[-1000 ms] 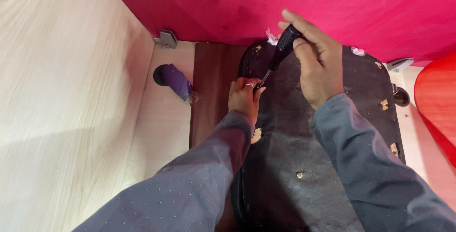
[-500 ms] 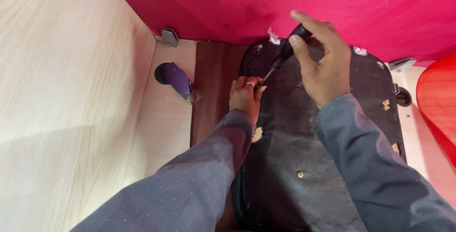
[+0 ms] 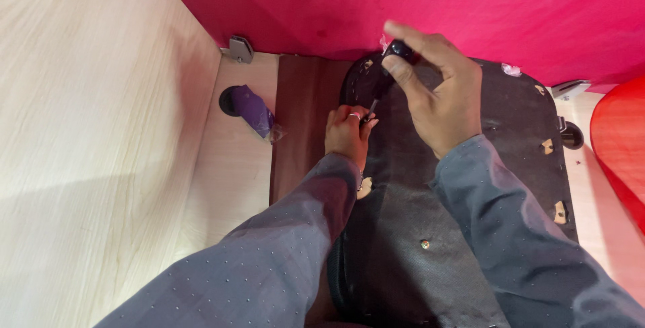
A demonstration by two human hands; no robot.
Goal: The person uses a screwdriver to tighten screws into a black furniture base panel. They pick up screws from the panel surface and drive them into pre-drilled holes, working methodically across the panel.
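Observation:
A large black board [image 3: 484,187] with small metal fittings lies on the pale wooden surface. My right hand [image 3: 437,93] grips the dark handle of a screwdriver [image 3: 384,73], its shaft slanting down to the left. My left hand [image 3: 346,136] rests on the board's left edge with a ring on one finger. Its fingertips pinch around the screwdriver's tip, where a small fastener seems to sit, though it is too small to make out. Both arms wear grey dotted sleeves.
A brown strip [image 3: 302,120] lies along the board's left side. A purple packet [image 3: 254,110] pokes out of a round hole in the wood. A pink fabric panel [image 3: 403,6] closes the back, with a metal bracket [image 3: 240,49] at its foot. A red curved thing [image 3: 621,147] sits at right.
My right hand has shifted slightly on the screwdriver handle, fingers turning around it. My left hand stays at the tip.

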